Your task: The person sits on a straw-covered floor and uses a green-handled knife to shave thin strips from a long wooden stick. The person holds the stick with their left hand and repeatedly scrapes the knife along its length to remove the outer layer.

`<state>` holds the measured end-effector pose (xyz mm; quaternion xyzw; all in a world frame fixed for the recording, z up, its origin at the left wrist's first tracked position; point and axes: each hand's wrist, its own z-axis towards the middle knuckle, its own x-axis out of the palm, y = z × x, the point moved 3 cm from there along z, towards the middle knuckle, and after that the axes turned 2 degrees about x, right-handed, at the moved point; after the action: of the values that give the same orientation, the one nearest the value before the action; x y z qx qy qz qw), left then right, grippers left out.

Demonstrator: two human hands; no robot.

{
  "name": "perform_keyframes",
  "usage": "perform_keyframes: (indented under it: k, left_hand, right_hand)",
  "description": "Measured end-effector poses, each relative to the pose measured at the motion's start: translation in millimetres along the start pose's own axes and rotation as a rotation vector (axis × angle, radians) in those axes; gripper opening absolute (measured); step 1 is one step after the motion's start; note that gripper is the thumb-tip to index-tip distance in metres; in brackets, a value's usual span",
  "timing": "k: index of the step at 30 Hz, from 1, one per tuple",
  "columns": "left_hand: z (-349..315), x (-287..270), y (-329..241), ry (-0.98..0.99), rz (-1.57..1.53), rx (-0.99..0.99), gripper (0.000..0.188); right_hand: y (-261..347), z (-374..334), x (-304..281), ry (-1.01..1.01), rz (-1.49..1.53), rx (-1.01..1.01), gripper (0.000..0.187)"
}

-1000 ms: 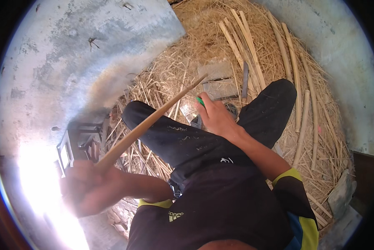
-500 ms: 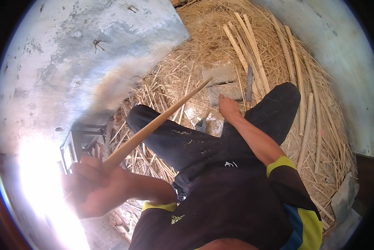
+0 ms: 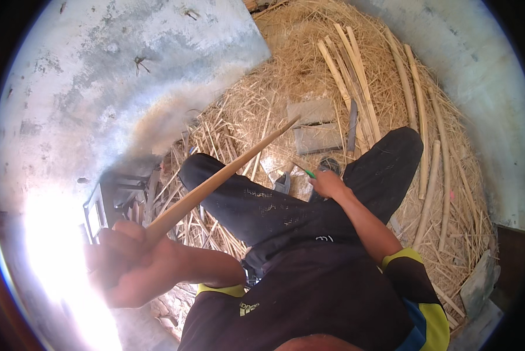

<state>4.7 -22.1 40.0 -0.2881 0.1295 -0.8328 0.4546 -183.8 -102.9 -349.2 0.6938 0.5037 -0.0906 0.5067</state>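
My left hand (image 3: 128,263) is closed around the thick end of a long, tapered wooden stick (image 3: 216,178). The stick slants up and away over my left leg, its thin tip above two grey blocks (image 3: 318,139). Low between my knees, my right hand (image 3: 329,185) is closed on a thin green-handled tool (image 3: 310,174). A narrow dark shaft or blade points from it toward the upper left; its exact kind is too small to tell. The stick and the tool are apart. Just beyond my right hand lies a long dark blade (image 3: 352,126), beside the blocks.
Straw and shavings (image 3: 297,52) cover the ground. Several pale split strips (image 3: 362,82) lie ahead, and several round poles (image 3: 429,193) at the right. A pale wall (image 3: 99,76) stands at the left, another (image 3: 484,76) at the right. A sandal (image 3: 282,182) shows between my legs.
My right hand has come back from beside the blocks toward my lap, and the green-handled tool now shows in it. My left hand and the stick have barely moved.
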Motion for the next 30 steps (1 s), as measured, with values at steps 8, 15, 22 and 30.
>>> perform_keyframes:
  k: [8, 15, 22, 30]
  left_hand:
    - [3.0, 19.4, -3.8, 0.110, -0.068, -0.011, 0.038]
    - [1.6, 34.7, -9.3, 0.093, -0.221, -0.204, 0.038]
    - [2.9, 48.2, -7.5, 0.075, -0.094, -0.148, 0.049]
    - [9.9, 57.6, -0.1, 0.156, -0.125, -0.104, 0.047]
  right_hand:
    - [24.7, -23.7, -60.4, -0.454, 0.366, 0.020, 0.029]
    - [25.0, -37.4, -72.7, -0.532, 0.470, -0.137, 0.026]
    - [45.8, 0.7, -74.3, -0.386, 0.211, -0.113, 0.026]
    - [28.9, 59.5, -53.4, -0.395, 0.032, -0.034, 0.023]
